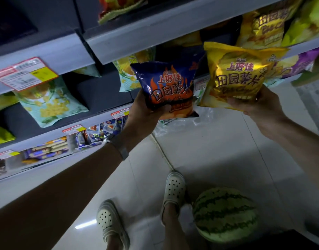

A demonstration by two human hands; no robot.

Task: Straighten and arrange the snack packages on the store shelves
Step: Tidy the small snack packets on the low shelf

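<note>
Left hand (142,112) gripping blue chip bag (165,87), right hand (259,103) gripping yellow chip bag (239,76)

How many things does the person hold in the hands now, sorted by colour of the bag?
Blue chip bag with flames, in the left hand: 1
Yellow chip bag, in the right hand: 1
Total: 2

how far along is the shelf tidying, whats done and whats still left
Midway at best. Looks done: the pale green snack bag lies on its shelf. In hand: the left hand holds a blue flame-print chip bag and the right hand a yellow chip bag, both off the shelves. Left: shelving both, perhaps the yellow one with the matching bag above, and the jumbled small packets lower down.
</note>
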